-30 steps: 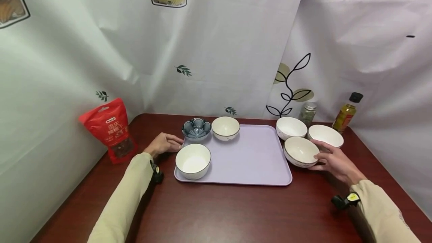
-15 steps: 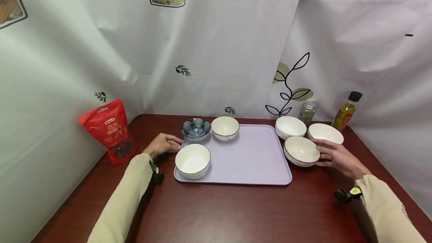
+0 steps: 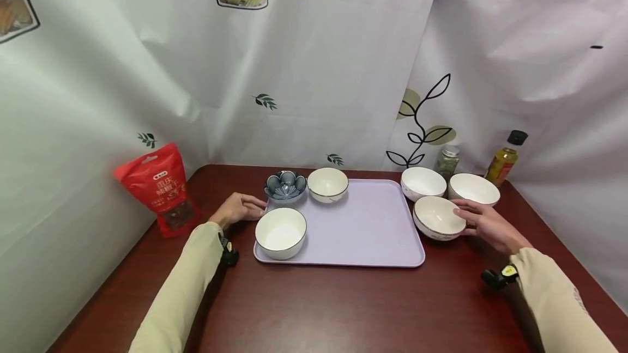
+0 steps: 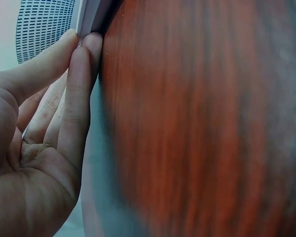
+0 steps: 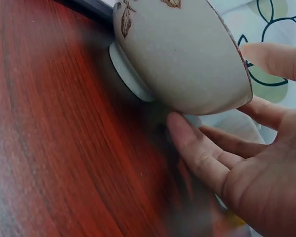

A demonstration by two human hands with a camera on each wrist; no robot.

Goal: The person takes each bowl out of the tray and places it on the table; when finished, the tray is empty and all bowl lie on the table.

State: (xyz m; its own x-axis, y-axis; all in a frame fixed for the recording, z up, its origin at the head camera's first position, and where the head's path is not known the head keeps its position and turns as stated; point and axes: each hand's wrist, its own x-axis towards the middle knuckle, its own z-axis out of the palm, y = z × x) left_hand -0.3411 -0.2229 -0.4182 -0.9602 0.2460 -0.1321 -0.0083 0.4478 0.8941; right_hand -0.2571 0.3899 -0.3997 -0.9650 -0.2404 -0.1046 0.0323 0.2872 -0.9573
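My left hand (image 3: 237, 210) pinches the left edge of a pale lilac tray (image 3: 363, 225), thumb and fingertips meeting at its rim (image 4: 89, 19). Just beside it on the tray stands a white bowl with a dashed blue pattern (image 4: 44, 29). On the right, my right hand (image 3: 490, 226) holds a cream bowl with brown leaf prints (image 5: 182, 54). One digit reaches over the rim, while others lie against the outside near the base. This bowl (image 3: 436, 217) is next to the tray's right edge; its foot is at or very near the table.
A blue-grey petal-shaped bowl (image 3: 285, 187) and a cream bowl (image 3: 327, 185) occupy the tray's back left. Two white bowls (image 3: 423, 184) (image 3: 473, 189), a spice jar (image 3: 447, 162) and an oil bottle (image 3: 503, 161) stand at the back right. A red pouch (image 3: 164, 189) leans at left.
My right hand eased back a little from the cream bowl, then came in again with a digit over its rim. The bowl shifted slightly to the right. My left hand stayed in place.
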